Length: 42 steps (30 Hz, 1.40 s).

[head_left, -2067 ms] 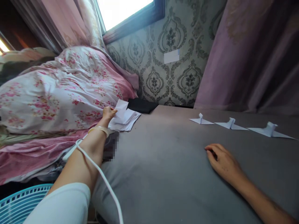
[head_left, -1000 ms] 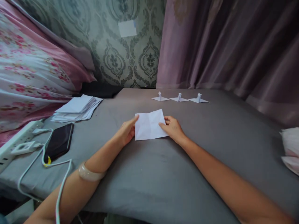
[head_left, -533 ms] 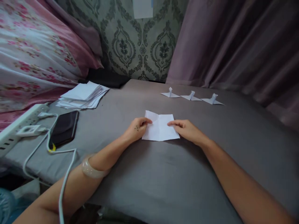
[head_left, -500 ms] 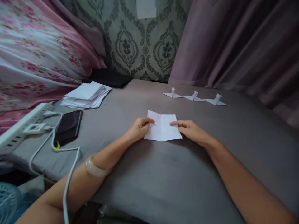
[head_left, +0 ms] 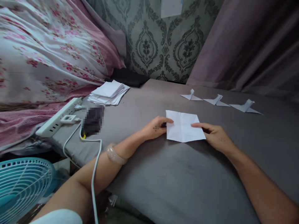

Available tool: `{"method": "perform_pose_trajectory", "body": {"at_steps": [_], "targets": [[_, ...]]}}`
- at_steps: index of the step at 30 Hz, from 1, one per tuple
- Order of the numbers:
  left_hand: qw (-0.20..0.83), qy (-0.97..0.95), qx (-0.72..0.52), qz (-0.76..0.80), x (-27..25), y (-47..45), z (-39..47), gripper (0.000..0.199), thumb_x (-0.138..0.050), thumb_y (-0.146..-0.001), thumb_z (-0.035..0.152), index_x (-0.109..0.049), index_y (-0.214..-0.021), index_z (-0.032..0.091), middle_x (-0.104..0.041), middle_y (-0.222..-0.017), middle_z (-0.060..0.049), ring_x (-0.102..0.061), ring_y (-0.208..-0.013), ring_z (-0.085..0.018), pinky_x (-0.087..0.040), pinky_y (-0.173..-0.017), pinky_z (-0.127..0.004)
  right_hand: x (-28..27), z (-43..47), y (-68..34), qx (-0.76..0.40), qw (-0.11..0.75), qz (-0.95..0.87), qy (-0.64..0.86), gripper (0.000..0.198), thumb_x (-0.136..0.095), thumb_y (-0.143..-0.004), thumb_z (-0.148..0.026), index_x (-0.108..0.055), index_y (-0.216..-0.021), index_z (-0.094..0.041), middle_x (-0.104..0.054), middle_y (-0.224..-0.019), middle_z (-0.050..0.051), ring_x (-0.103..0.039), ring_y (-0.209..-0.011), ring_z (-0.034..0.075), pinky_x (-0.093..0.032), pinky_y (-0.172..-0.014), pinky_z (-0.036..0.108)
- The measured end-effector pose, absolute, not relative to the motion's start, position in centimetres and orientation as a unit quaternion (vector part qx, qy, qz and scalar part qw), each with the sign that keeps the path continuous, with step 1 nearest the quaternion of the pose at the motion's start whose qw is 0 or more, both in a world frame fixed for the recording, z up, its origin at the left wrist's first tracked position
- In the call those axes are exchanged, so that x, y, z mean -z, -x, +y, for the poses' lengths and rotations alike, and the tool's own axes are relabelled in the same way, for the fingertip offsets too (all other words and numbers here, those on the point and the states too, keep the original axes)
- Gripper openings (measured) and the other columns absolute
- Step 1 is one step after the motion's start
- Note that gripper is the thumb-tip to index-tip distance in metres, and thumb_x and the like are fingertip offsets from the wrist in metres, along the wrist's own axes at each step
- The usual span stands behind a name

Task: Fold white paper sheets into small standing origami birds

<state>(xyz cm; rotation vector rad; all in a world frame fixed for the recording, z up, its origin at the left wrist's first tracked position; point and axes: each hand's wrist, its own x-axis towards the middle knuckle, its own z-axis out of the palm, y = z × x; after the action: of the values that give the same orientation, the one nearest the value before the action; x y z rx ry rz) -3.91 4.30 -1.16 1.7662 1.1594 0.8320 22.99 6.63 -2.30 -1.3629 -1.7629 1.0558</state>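
A white sheet of paper (head_left: 183, 127) with crossing crease lines is held between my two hands, its near edge slightly raised above the grey surface. My left hand (head_left: 157, 127) pinches its left edge, thumb or finger on top and the rest beneath. At the right edge my right hand (head_left: 213, 135) is closed on the paper, one finger lying across its face. Three folded paper figures (head_left: 192, 95) stand in a row beyond the sheet, toward the right. Each has flat pointed sides and an upright middle part.
A stack of white paper (head_left: 108, 92) lies at the back left by a black folded item (head_left: 130, 77). Nearer are a white power strip (head_left: 58, 118), a blurred-out dark object (head_left: 93, 119) and a white cable (head_left: 94, 174) crossing over my left arm. A blue fan (head_left: 25, 183) stands lower left.
The camera view has turned left, so everything appears further right and more of the fan shows. Both hands still hold the sheet, now tilted slightly differently.
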Motion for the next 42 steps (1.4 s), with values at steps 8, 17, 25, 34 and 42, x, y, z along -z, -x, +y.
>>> {"method": "perform_pose_trajectory", "body": {"at_steps": [8,17,25,34,42], "targets": [[0.053,-0.854,-0.204,0.476,2.5,4.2,4.3,0.038,-0.046,-0.083,0.008,-0.07,-0.109,0.023,-0.051,-0.109,-0.012,-0.044,-0.095,-0.024,-0.04,-0.085,-0.04,5.0,7.1,-23.4,-0.14,0.328,-0.831,0.427,0.024,-0.061,-0.079,-0.021,-0.075,-0.098,-0.025,-0.054,-0.096,0.008,-0.058,-0.08,0.019,-0.051,-0.072,0.035],[0.051,-0.875,-0.188,0.443,1.3,4.1,2.1,0.019,-0.054,-0.086,0.018,-0.072,-0.093,0.021,-0.061,-0.111,-0.009,-0.046,-0.104,-0.027,-0.033,-0.087,-0.044,3.2,2.0,-22.6,-0.159,0.284,-0.82,0.47,0.021,-0.055,-0.088,-0.022,-0.074,-0.098,-0.024,-0.054,-0.114,0.009,-0.056,-0.08,0.016,-0.05,-0.078,0.035],[0.189,-0.748,-0.203,0.603,0.9,2.9,1.8,0.038,-0.053,-0.09,0.047,-0.074,-0.076,0.018,-0.065,-0.101,-0.01,-0.048,-0.091,-0.026,-0.039,-0.082,-0.04,2.1,1.9,-21.9,-0.253,0.257,-0.722,0.59,0.025,-0.056,-0.088,-0.04,-0.071,-0.084,-0.02,-0.059,-0.11,0.006,-0.057,-0.067,0.011,-0.048,-0.068,0.03],[0.151,-0.725,-0.245,0.626,2.7,3.1,2.3,0.032,-0.057,-0.087,0.039,-0.064,-0.067,0.015,-0.058,-0.098,-0.013,-0.048,-0.092,-0.026,-0.042,-0.085,-0.041,2.4,2.4,-20.4,-0.137,0.231,-0.692,0.67,0.034,-0.054,-0.087,-0.047,-0.052,-0.066,-0.019,-0.058,-0.103,0.006,-0.054,-0.066,0.013,-0.044,-0.066,0.032],[0.127,-0.748,-0.239,0.606,3.0,3.6,2.2,0.031,-0.055,-0.088,0.039,-0.062,-0.069,0.015,-0.055,-0.099,-0.012,-0.046,-0.09,-0.024,-0.044,-0.084,-0.042,2.7,2.3,-20.4,-0.121,0.231,-0.692,0.673,0.03,-0.057,-0.086,-0.044,-0.049,-0.068,-0.021,-0.055,-0.096,0.005,-0.054,-0.065,0.014,-0.043,-0.063,0.031]]}}
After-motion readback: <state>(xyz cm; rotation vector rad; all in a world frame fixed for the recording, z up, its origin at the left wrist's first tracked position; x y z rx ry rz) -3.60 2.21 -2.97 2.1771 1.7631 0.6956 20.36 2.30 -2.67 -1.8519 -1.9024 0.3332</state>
